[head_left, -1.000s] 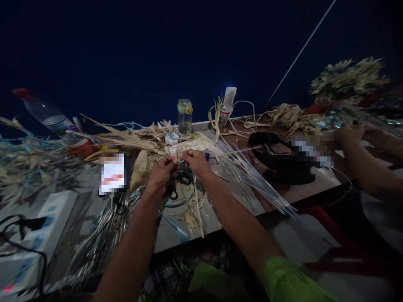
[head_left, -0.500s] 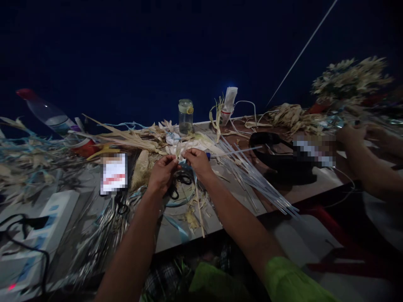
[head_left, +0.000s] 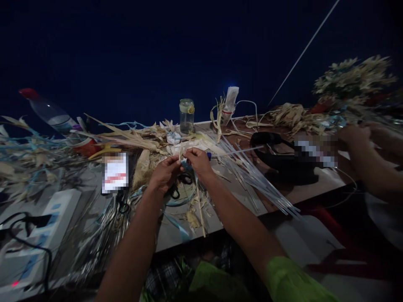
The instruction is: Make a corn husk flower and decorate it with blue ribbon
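Observation:
Near the middle of the head view, a small pale piece of husk [head_left: 180, 154] stands between the fingertips of both hands. My left hand [head_left: 167, 171] pinches it from the left, its fingers bent. From the right, my right hand [head_left: 198, 161] has thumb and forefinger pressed together at the same piece. Black scissor-like handles [head_left: 184, 179] lie just below the hands. Beyond them are pale husks [head_left: 204, 144] and a clear bottle with a green lid [head_left: 187, 116]. Fine detail at the fingertips is blurred.
Clear thin rods [head_left: 264, 188] reach over the table's front edge. A white power strip [head_left: 59, 214] and a phone-like screen [head_left: 115, 173] are at left. A black stand [head_left: 280, 163] is at right, near another person's hands [head_left: 355, 136]. A tilted bottle [head_left: 52, 115] stands back left.
The pale piece now stands more upright and looks narrower between my fingers. My left hand has turned a little and its fingers have shifted. The whole view has moved slightly.

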Tool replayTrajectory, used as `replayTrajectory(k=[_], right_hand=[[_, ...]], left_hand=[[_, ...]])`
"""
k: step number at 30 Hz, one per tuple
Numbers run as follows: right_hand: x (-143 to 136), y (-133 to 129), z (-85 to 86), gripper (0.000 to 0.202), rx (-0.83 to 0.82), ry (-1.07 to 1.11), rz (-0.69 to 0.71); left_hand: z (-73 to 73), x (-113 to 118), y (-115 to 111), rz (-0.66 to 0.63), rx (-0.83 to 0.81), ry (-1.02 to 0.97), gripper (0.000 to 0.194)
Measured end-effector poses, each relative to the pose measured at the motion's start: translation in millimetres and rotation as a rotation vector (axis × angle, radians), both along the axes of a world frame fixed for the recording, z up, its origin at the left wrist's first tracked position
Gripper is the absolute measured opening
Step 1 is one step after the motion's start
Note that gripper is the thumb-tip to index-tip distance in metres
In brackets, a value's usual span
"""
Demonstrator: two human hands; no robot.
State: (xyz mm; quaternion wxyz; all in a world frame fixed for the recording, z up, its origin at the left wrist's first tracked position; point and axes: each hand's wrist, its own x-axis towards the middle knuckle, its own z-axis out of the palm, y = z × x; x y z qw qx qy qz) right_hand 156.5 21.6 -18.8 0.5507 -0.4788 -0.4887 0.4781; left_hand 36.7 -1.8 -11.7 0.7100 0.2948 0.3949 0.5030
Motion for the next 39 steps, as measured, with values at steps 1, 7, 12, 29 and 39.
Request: replayTrajectory(k=[1,7,12,29,39], right_hand=[[0.0,-0.1,0.4,0.021,-0.002,-0.012,0.0],[-0.9,0.3,1.9,0.022,-0.015,-0.032,-0.002],[-1.2,-0.2,0.7,0.023,-0.034,-0.041,-0.003],[0.3,-1.3,2.0,0.02,0.009,-0.137,0.018],[4.5,1.4,2.9,0.019,0.013,-0.12,0.006]], left_hand=[[-0.5,-0.8,0.1,-0.01,-0.003,-0.003,0.031],[-3.0,-3.3,0.8,-0.073,-0.014,-0.011,0.026],[-2.2,-2.4,0.8,0.008,-0.003,0.032,0.028],[1.6,-0.9,1.4,0.171,0.024,0.189,0.031],[0.5,-3.0,2.3,0.162,0.068,0.213,0.025]])
